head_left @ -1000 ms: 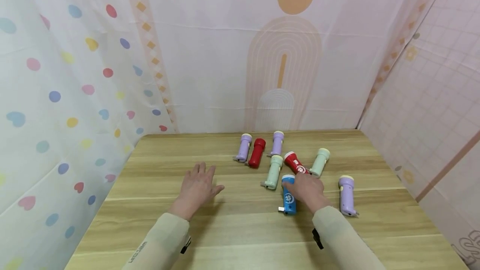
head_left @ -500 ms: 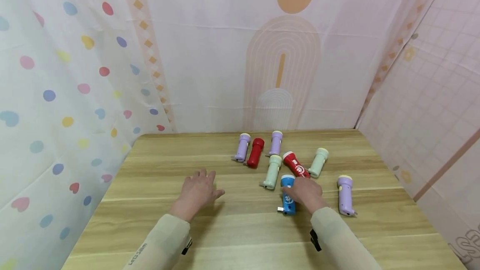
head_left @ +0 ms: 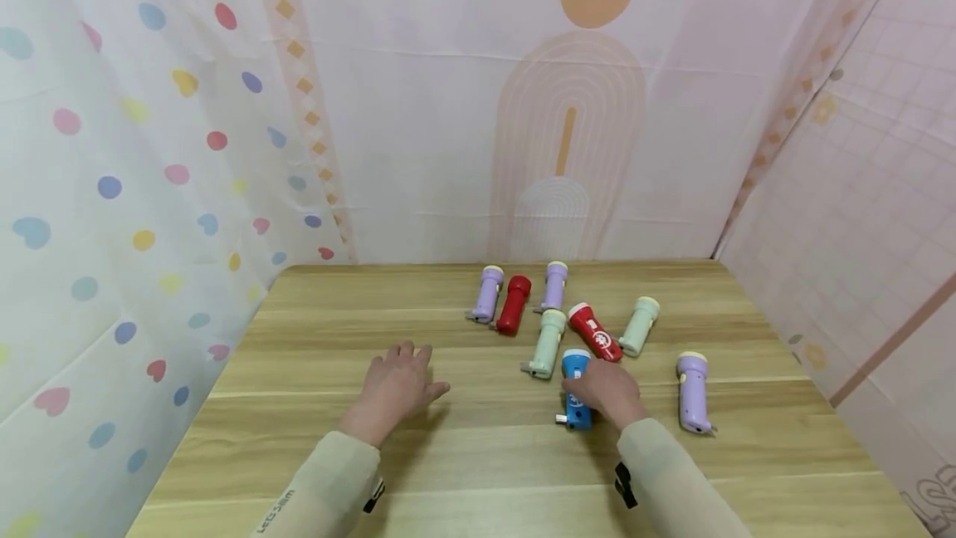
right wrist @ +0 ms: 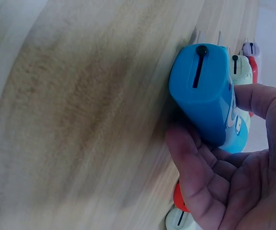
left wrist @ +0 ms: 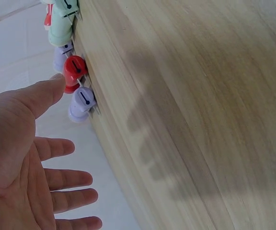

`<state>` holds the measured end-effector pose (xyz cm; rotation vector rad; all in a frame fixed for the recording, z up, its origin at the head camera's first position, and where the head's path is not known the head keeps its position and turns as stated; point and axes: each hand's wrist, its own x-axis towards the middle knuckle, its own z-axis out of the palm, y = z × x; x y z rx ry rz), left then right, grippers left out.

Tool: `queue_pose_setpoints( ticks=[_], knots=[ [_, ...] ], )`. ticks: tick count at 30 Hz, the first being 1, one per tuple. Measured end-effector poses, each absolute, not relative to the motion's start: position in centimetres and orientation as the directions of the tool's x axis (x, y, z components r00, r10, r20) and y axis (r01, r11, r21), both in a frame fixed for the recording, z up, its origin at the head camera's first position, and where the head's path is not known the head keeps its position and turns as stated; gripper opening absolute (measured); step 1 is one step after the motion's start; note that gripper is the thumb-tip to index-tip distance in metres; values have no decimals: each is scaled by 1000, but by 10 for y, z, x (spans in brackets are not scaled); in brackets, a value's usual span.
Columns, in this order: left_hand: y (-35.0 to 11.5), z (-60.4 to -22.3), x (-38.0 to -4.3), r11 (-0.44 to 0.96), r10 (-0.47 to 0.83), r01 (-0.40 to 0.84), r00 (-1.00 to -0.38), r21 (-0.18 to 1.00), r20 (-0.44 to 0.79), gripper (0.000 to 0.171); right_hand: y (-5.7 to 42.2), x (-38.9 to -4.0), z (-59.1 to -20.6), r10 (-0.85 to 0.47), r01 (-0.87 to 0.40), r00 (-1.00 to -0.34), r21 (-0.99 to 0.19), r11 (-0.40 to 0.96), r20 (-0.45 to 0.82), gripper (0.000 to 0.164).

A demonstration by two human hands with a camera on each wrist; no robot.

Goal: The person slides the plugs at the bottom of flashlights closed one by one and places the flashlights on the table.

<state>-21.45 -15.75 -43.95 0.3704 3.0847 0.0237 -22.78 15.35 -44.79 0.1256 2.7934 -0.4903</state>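
My right hand [head_left: 611, 391] grips the blue flashlight [right wrist: 202, 91] from its right side. In the right wrist view my thumb lies along its printed face and my fingers bend under the other side. A metal plug sticks out of the flashlight's near end. It lies at the table's front right of centre; a small gap beneath it cannot be told. My left hand [head_left: 396, 386] hovers palm down over the table [head_left: 314, 330], fingers spread, holding nothing. In the left wrist view its shadow falls on the wood.
Beyond the blue flashlight lie a green flashlight [head_left: 548, 344], a red one with a white print [head_left: 595, 332] and another green flashlight [head_left: 639, 326]. Farther back are a plain red flashlight [head_left: 514, 305] and two purple ones. A purple flashlight [head_left: 693, 393] lies right. Patterned curtains [head_left: 418, 148] surround the table.
My right hand has shifted slightly left and toward me on the blue flashlight, uncovering more of the printed red one. The flashlights and my left hand stay about where they were.
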Motion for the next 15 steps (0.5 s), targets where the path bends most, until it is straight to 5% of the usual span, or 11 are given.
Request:
queue_pose_setpoints(
  ticks=[8, 15],
  knots=[
    [-157, -440, -211, 972, 234, 233, -972, 27, -40, 73, 157, -226, -454, 22, 135, -960, -394, 909, -278, 53],
    [-156, -442, -207, 966, 254, 253, -967, 52, -22, 70, 162, -222, -452, 31, 155, -967, -483, 862, -254, 34]
  ],
)
